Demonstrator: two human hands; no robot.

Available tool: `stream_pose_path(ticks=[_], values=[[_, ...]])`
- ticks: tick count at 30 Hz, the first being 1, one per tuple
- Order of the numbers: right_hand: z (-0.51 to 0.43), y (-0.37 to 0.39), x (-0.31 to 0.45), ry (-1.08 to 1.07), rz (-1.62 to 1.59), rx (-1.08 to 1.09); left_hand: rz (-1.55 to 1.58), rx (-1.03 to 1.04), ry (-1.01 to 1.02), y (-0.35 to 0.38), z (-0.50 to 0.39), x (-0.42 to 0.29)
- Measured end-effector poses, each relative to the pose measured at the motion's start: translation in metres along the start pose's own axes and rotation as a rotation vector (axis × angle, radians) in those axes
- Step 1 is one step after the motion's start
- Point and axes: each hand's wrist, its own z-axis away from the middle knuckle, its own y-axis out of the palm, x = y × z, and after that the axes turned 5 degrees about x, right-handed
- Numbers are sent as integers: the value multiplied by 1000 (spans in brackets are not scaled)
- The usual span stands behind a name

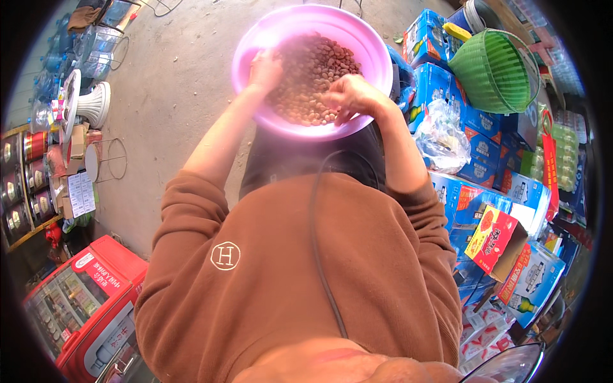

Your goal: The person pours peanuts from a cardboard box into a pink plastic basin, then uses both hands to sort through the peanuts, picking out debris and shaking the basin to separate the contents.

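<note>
A pink plastic basin [378,52] sits over my lap and knees. Many small brown nuts or beans [316,72] lie in it, darker at the far side and paler near me. Inside the basin's left wall is my left hand [266,71]; glare and haze wash out its fingers, so any hold cannot be made out. My right hand [357,98] reaches over the right part of the basin with bent fingers pointing down at the beans. Whether something is pinched between those fingers is unclear.
Blue cartons [433,91] are stacked at the right, with a clear plastic bag [441,139] and a green woven basket [495,72] on them. A red display fridge [91,306] stands lower left. A white pedestal stool [91,105] lies at the left. A black cable [313,225] runs down my front.
</note>
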Motion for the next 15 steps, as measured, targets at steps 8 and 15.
stream_pose_path(ticks=[8,15], values=[[-50,20,-54,26,199,-806,-200,85,-89,15,-15,-17],[-37,23,-42,7,36,-927,2,313,73,61,-72,-42]])
